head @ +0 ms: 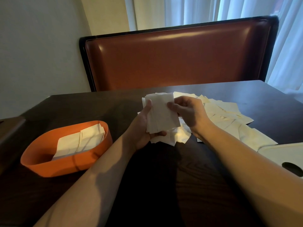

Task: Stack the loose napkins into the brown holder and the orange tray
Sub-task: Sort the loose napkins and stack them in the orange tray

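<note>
Holding a small stack of napkins (pixel 161 115) above the middle of the dark counter (pixel 164 185), the left hand (pixel 144 128) cups the stack from below and from its 9 o'clock edge, thumb lying along that edge and fingers curled under the bottom. The right hand (pixel 188 110) comes in from 3 o'clock and pinches the stack's right edge, thumb on the front face and the other fingers curled behind. The stack is tilted toward the camera, its sheets slightly fanned at the lower edge. Beneath and beyond the hands, from about 12 to 4 o'clock of the stack, loose napkins (pixel 229 118) lie spread and overlapping on the counter, with a few more just under the left hand. At 8 o'clock of the stack sits the orange tray (pixel 49 164), apart from the hands, with two piles of napkins (pixel 80 141) lying side by side inside it toward its far end. At the far 9 o'clock edge of the view a brown slanted surface (pixel 11 128) shows only partly; whether it is the holder I cannot tell. A white lid-like piece with a dark oval hole (pixel 287 154) lies at 4 o'clock, touching the outermost loose napkins. A red-brown padded bench back (pixel 180 58) stands behind the counter at 12 o'clock, with pale curtains (pixel 213 10) beyond it.
</note>
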The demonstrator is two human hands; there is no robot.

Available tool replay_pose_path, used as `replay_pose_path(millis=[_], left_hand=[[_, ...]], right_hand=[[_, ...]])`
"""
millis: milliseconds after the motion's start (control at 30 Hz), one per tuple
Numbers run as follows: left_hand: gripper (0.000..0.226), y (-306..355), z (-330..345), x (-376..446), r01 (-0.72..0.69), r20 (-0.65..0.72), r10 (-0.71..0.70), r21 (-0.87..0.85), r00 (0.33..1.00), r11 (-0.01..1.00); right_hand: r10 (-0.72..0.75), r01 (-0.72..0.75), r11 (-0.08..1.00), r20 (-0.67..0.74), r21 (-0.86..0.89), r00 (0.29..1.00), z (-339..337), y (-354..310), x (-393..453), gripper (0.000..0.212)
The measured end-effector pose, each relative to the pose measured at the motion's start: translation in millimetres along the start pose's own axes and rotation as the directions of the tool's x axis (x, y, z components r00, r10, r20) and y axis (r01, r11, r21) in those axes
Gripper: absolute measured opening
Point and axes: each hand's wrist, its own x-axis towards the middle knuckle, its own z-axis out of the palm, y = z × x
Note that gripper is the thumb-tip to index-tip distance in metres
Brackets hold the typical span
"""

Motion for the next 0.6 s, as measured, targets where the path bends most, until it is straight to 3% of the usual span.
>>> replay_pose_path(millis=[400,600], left_hand=[[0.049,-1.5,-2.9,4.0,-0.007,0.04,0.006,0.014,0.999,1.0],[0.054,-2.9,-4.0,6.5,0.015,0.039,-0.014,-0.039,0.999,0.999]], right_hand=[[0.071,-0.069,0.99,-0.012,0.124,0.997,9.6,-4.1,-5.2,0.015],[-0.02,0.024,0.996,-0.053,0.084,0.998,10.0,-6.2,-5.6,0.016]])
